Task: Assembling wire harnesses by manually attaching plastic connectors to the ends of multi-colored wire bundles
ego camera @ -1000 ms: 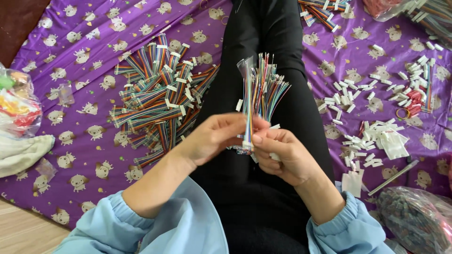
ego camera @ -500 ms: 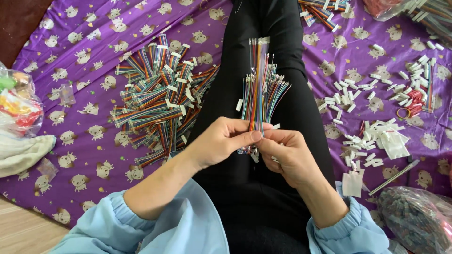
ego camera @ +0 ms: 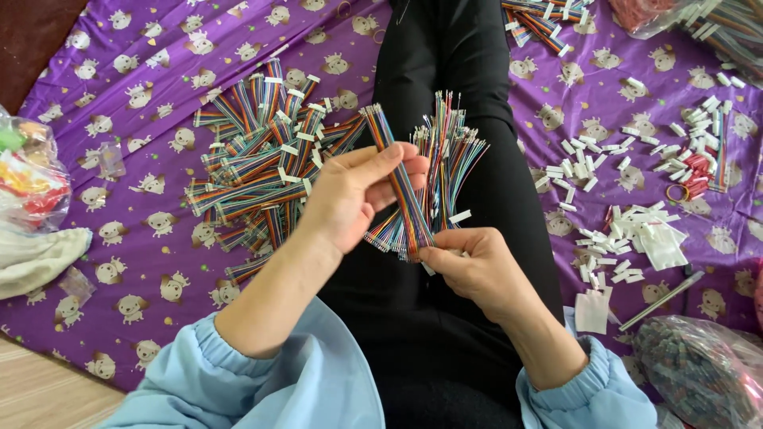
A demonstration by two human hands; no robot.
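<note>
Pinching a flat ribbon of rainbow-coloured wires between thumb and fingers, the left hand lifts it at a slant over the person's black-trousered lap, while the right hand is closed around the lower end of a looser bundle of wires whose bare tips fan upward and apart. Both hands are shut on wires, and the ribbon's lower end meets the bundle just above the right thumb. Off to the left, on the purple printed cloth that carries everything, lies a large heap of finished cable sets, and toward the cloth's right edge small white connector housings are scattered, with a thin grey rod beside them and a clear bag of parts at the lower right corner. A second bag with bright contents sits at the left edge. The likely trouble, as I judge it, is tangling: the fanned tips sit so close to the ribbon that strands could cross and snag if the two groups are pulled apart carelessly. A slack grip of the right hand could also let single wires slide out onto the lap, and any that fall among the heap would be hard to tell from it.
</note>
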